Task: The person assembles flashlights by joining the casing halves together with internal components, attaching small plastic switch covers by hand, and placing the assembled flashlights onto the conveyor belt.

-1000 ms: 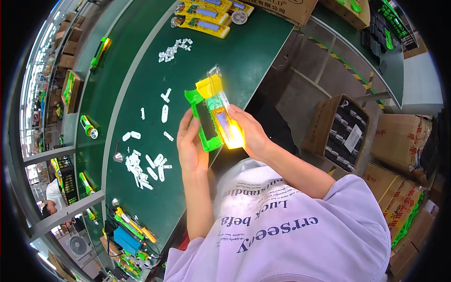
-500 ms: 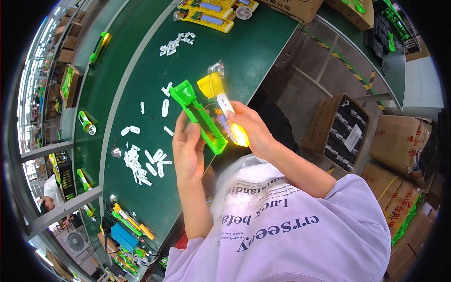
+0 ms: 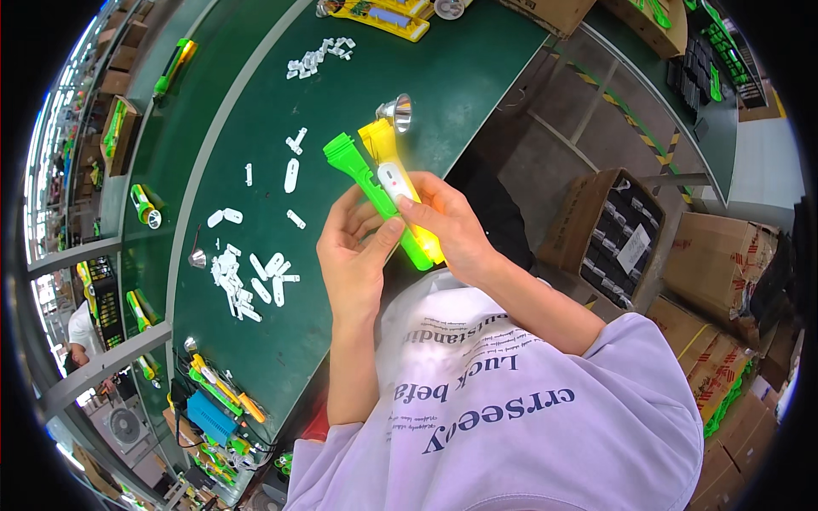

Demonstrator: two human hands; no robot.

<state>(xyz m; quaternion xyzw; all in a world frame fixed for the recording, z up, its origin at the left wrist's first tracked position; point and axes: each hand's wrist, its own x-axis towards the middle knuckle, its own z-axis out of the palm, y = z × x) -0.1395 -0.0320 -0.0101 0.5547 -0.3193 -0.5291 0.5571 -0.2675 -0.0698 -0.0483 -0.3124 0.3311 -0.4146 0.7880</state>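
Note:
My left hand [image 3: 354, 247] is closed around a green flashlight shell half [image 3: 348, 157], its thumb pressing near the seam. In my right hand [image 3: 456, 234] is the yellow flashlight shell half [image 3: 380, 140], which carries a white switch cover [image 3: 394, 180]. The two halves lie side by side, touching along their lower lengths, with a gap between their wide heads. At the yellow head, a silver reflector cup [image 3: 397, 111] sits tilted. A yellow glow shows at the lower end of the yellow half. My fingers hide most of the inside.
On the green table [image 3: 341, 102] lie a pile of white switch covers [image 3: 232, 279] and a cluster of small white parts [image 3: 319, 58]. Yellow shell halves [image 3: 388, 17] are at the far edge. A blue holder [image 3: 211, 417] with tools stands at lower left; a carton of black parts [image 3: 609, 243] is right.
The green half has turned and come against the yellow half, its open inside no longer facing up. My hands have drawn together. The reflector has tipped over at the yellow head.

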